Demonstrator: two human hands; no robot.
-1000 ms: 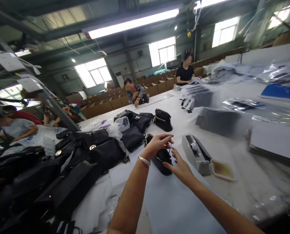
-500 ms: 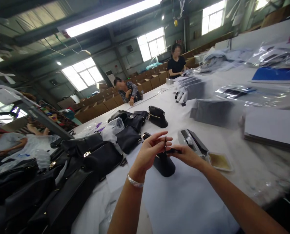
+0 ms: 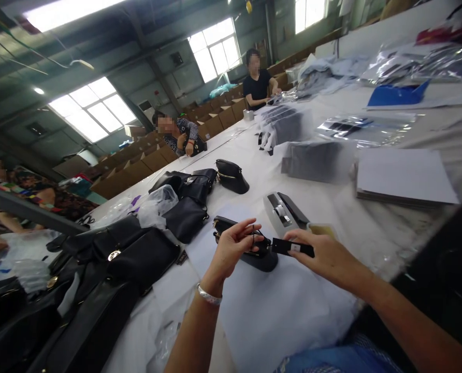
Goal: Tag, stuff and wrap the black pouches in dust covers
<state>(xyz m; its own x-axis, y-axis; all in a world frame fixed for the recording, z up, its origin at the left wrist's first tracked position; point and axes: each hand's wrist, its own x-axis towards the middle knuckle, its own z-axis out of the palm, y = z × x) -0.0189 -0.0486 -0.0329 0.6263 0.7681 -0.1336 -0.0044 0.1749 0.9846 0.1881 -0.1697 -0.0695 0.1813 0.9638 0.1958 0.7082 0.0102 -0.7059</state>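
A black hang tag (image 3: 280, 247) with a small white label is pinched in my right hand (image 3: 326, 255), its face turned toward me. My left hand (image 3: 233, 248) has thumb and forefinger closed on the tag's thin dark cord, the other fingers stretched out. Just behind and under my hands lies a small black bag (image 3: 265, 262) with gold-coloured fittings, on white paper (image 3: 270, 311). My left fingers hide part of the bag, and I cannot tell whether the cord is fastened to it.
Black handbags (image 3: 145, 259) are heaped at the left, one with a round gold emblem. Beyond my hands stand another small bag (image 3: 231, 176) and a grey dispenser (image 3: 283, 211). A stack of white sheets (image 3: 404, 175) lies right. Two co-workers (image 3: 259, 85) are across the table.
My right hand has moved right and turned the hang tag so its face shows. The left hand stays by the small bag with the cord. The camera view has shifted right and down.
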